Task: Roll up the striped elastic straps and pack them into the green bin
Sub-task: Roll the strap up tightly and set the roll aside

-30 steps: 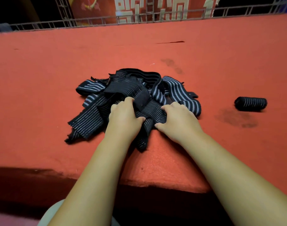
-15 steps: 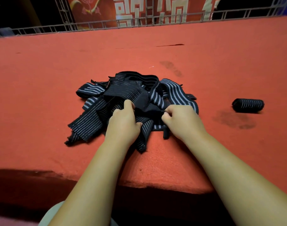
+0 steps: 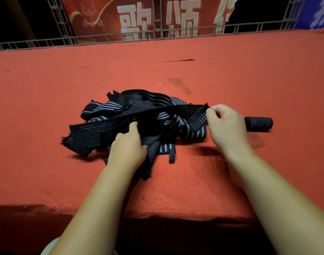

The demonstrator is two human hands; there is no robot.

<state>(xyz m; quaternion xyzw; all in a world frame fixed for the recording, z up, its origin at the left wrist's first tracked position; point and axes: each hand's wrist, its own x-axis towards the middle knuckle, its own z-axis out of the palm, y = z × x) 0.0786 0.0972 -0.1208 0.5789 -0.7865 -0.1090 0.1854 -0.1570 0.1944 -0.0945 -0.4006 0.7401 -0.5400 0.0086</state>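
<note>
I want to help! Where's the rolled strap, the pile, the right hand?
rolled strap (image 3: 259, 124): head view, middle of the roll.
strap pile (image 3: 102, 109): head view, striped left band.
right hand (image 3: 225, 126): head view, its back.

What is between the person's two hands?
In the head view, one striped strap stretches from the left hand to the right hand, which pinches its end, above the tangled pile of straps.
</note>
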